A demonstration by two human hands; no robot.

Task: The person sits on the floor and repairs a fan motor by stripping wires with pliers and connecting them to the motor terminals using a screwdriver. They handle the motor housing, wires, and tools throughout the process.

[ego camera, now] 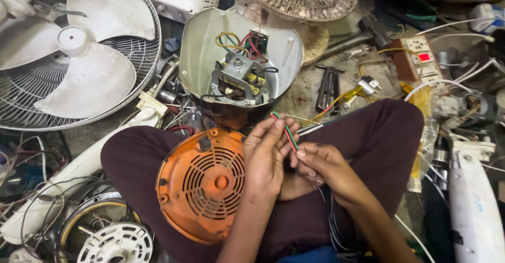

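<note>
In my hands the wires [285,131] are red and green. On my dark maroon trousers [379,137] lies an orange vented cover [202,185]. Upper left, the fan blades [79,52] are white.

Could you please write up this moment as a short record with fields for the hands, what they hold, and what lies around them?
Left hand: left hand pinches the red and green wires near their tips.
Right hand: right hand grips the same wires lower down.
On lap: orange vented cover, lying on the left thigh.
Ahead: open fan motor housing with its wiring exposed.
Left side: white fan blades in a wire guard.
Right side: power strip on the cluttered floor.
</note>
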